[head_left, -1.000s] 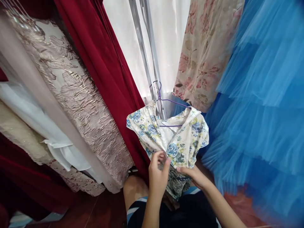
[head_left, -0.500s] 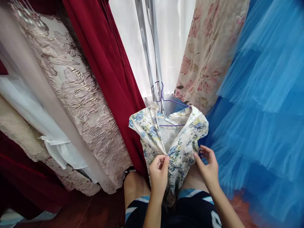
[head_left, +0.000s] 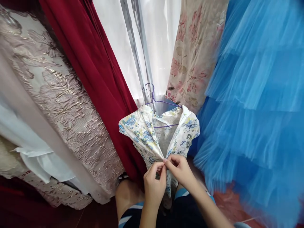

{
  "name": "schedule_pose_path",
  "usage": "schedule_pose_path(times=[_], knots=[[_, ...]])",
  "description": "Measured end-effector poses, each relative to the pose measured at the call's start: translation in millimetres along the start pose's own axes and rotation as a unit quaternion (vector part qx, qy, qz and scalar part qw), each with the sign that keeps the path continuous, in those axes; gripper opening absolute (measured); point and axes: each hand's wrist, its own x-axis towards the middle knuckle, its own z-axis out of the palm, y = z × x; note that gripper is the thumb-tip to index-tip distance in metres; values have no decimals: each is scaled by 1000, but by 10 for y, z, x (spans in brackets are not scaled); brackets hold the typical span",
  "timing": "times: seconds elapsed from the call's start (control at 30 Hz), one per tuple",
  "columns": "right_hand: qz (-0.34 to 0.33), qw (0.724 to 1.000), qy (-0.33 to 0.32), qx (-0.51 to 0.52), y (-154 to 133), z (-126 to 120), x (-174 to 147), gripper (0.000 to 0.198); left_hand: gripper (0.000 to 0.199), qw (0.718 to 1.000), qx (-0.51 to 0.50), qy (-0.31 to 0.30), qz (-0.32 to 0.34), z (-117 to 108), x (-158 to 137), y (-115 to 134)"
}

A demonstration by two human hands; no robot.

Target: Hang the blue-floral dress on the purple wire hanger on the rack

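A white floral blouse (head_left: 146, 133) with blue and yellow flowers hangs in front of me on a purple wire hanger (head_left: 163, 101). Its neckline is open in a deep V. My left hand (head_left: 155, 179) pinches the front edge at the bottom of the V. Right beside it, my right hand (head_left: 180, 169) is closed on the opposite front edge, thumb and fingers together. Both sets of fingertips meet at the same spot. Any button or fastener there is hidden by the fingers. The lower part of the blouse hangs between my knees.
A dark red garment (head_left: 95, 79) and a pinkish textured dress (head_left: 64, 95) hang on the left. Behind the hanger stand grey metal poles (head_left: 135, 41) before white fabric (head_left: 109, 28). A beige floral dress (head_left: 190, 63) and a blue tiered tulle dress (head_left: 249, 95) hang on the right.
My right hand has come in from the blouse's right side and closed on its front edge beside my left hand. The left hand keeps its pinch. The view has shifted somewhat to the right.
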Motion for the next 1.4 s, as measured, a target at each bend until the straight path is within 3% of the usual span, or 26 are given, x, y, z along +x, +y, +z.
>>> schedule_pose_path(times=[0.1,0.27,0.4,0.63,0.73,0.93,1.13,1.27,1.4], knots=[[1,1000,-2,10,-21,-28,-28,30,3,999,-4,-32,4,-8,6,-8],[17,1000,-14,13,38,-32,-84,33,11,998,21,15,-60,113,-18,-105],[43,998,-31,21,134,-36,-103,35,5,997,27,-3,-77,202,-66,-163],[140,974,-63,166,88,-37,-23,29,9,996,15,-27,-88,202,-55,-130],[135,977,-57,157,-69,-92,172,29,9,996,42,-25,-75,195,-33,-104],[41,993,-48,104,-600,-220,950,30,14,985,158,-40,-60,182,81,18],[16,986,12,163,-962,-256,1610,27,16,950,266,-155,-47,278,189,116],[11,985,30,171,-1005,-253,1719,20,16,942,274,-189,-44,368,152,79],[-12,989,28,143,-950,-241,1586,17,10,969,166,-176,-45,236,381,61]])
